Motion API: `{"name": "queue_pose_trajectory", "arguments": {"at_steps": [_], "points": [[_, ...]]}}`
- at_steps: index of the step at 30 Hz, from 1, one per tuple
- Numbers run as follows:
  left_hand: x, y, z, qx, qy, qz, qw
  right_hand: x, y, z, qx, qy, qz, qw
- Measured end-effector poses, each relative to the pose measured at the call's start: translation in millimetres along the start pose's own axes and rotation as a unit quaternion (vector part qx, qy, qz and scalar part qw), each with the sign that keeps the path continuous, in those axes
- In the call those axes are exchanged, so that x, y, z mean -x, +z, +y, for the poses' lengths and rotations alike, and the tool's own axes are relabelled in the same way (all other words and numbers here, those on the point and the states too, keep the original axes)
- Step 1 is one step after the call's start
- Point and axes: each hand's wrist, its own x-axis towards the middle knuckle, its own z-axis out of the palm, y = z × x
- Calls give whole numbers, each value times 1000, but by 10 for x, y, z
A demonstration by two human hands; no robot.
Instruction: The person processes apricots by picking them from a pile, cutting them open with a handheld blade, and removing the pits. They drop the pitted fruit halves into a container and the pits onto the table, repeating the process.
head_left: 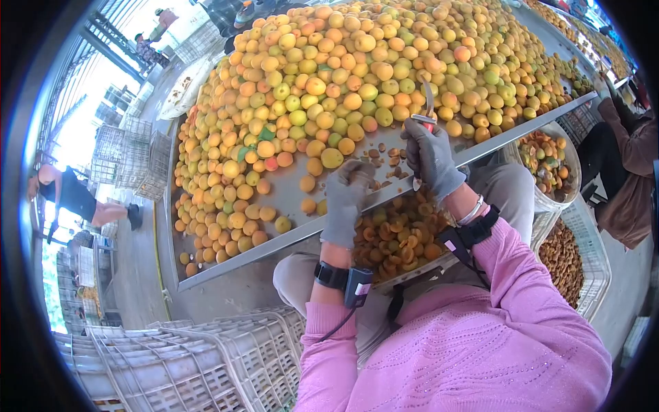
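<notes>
My right hand [432, 154], in a grey glove, is wrapped round a knife [429, 103] with a red and silver handle and a curved blade pointing up over the fruit. My left hand [349, 196], also gloved, is closed near the table's front edge; what it holds, if anything, is hidden. A large heap of yellow-orange apricots [329, 75] covers the metal table [292, 180]. Small brown scraps [393, 161] lie on the metal between my hands. Below the edge, in front of my lap, sits a container of halved apricots [401, 237].
White plastic crates [185, 357] stand at the lower left. To the right are a bucket of fruit [542, 161] and a crate of brown pits [561, 261], with a seated person [628, 165] beyond. Another person [75, 196] is at the far left, near stacked crates [130, 154].
</notes>
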Motion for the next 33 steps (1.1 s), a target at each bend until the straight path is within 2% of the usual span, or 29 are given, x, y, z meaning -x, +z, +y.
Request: {"name": "queue_pose_trajectory", "arguments": {"at_steps": [2, 3, 5, 6, 7, 8, 9, 11, 12, 13, 14, 15, 16, 18, 19, 20, 22, 23, 25, 27, 28, 29, 31, 32, 33], "points": [[201, 69, 153, -96, 102, -79, 987, -15, 1, 7, 12, 10, -5, 1000], [261, 80, 163, -94, 103, -75, 987, -42, 24, 9, 58, 16, -27, 998], [360, 70, 173, -188, 207, -187, 942, -101, 119, 6, 107, 22, -55, 993], [402, 52, 183, -187, 208, -182, 943, -105, 218, -29, 179, 35, -96, 979], [441, 35, 189, -140, 132, -196, 962, -120, 309, -41, 250, 48, -135, 958], [461, 14, 189, -90, 54, -209, 972, -160, 386, -23, 253, 49, -138, 956], [450, -26, 193, -88, 56, -205, 973, -220, 470, 0, 328, 19, -181, 927], [385, -132, 215, -4, -12, -57, 998, -329, 641, 92, 445, -17, -228, 866], [359, -179, 215, -3, 3, -55, 998, -477, 661, 319, 514, -87, -238, 820], [347, -237, 196, -37, 34, 1, 999, -630, 712, 496, 576, -165, -241, 763], [309, -288, 180, -68, 70, 58, 993, -618, 859, 499, 619, -156, -235, 733], [252, -309, 97, -36, 75, 94, 992, -663, 941, 598, 665, -168, -232, 690], [228, -316, 25, -3, 76, 128, 989, -676, 999, 658, 664, -165, -249, 685], [272, -321, 122, 67, 43, 154, 985, -653, 1091, 687, 678, -180, -256, 665], [277, -334, 112, 69, 56, 152, 984, -613, 1130, 668, 691, -176, -256, 652], [286, -347, 93, 97, 46, 161, 981, -588, 1144, 657, 692, -186, -253, 651], [289, -354, 139, 127, 39, 166, 977, -579, 1113, 602, 667, -167, -225, 690], [302, -351, 161, 132, 33, 166, 977, -613, 1095, 558, 669, -171, -222, 689], [305, -350, 166, 139, 26, 163, 977, -624, 1037, 457, 652, -130, -247, 705], [306, -372, 166, 170, -22, 181, 968, -603, 960, 426, 644, -105, -257, 713], [318, -366, 187, 171, -25, 181, 968, -577, 916, 444, 507, -5, -246, 826], [323, -356, 214, 173, 6, 180, 968, -552, 881, 470, 349, 97, -223, 905], [328, -310, 228, 176, 31, 185, 966, -133, 950, 79, 325, 99, -252, 906], [318, -260, 201, 198, 77, 144, 967, 7, 977, -55, 298, 95, -280, 908], [305, -231, 194, 218, 123, 103, 963, 10, 855, 97, 237, 80, -321, 913]]}}
